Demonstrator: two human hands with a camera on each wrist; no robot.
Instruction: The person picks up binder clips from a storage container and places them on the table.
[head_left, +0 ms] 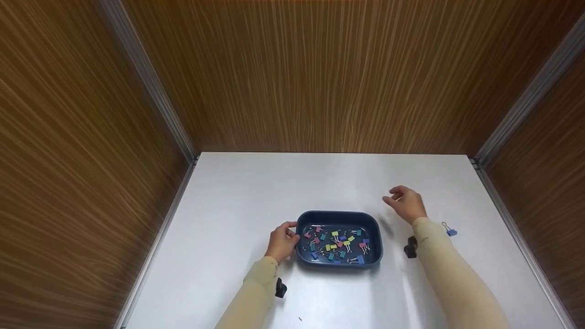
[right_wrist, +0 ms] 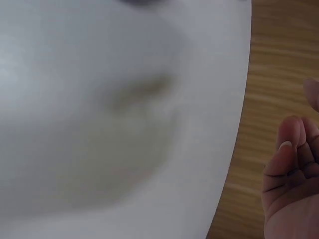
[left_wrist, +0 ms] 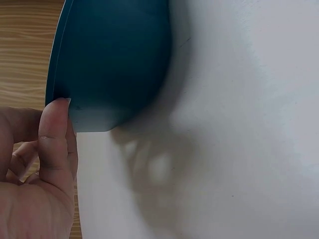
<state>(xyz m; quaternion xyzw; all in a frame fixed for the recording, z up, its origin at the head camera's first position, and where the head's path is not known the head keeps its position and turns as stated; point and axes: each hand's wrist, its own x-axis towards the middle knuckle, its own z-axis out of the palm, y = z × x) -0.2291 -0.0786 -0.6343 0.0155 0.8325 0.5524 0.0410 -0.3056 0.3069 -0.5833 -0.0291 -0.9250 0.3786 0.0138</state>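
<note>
A dark blue tray (head_left: 338, 218) with rounded corners stands on the white table, holding several small binder clips (head_left: 347, 243) in yellow, pink, blue and green. My left hand (head_left: 280, 242) is at the tray's left end. In the left wrist view its thumb (left_wrist: 54, 129) presses against the wall near the rim, pinching it with the fingers behind. My right hand (head_left: 408, 204) hovers to the right of the tray, its fingers loosely bent and nothing between them. Close by the right forearm, one blue binder clip (head_left: 451, 232) lies on the table, its wire handle pointing away.
The white tabletop (head_left: 237, 192) is enclosed by wood-grain panels (head_left: 320, 82) at the back and both sides, with metal strips along the corners. A tiny dark speck (head_left: 300, 318) lies near the front. Both wrists carry black camera mounts (head_left: 411, 247).
</note>
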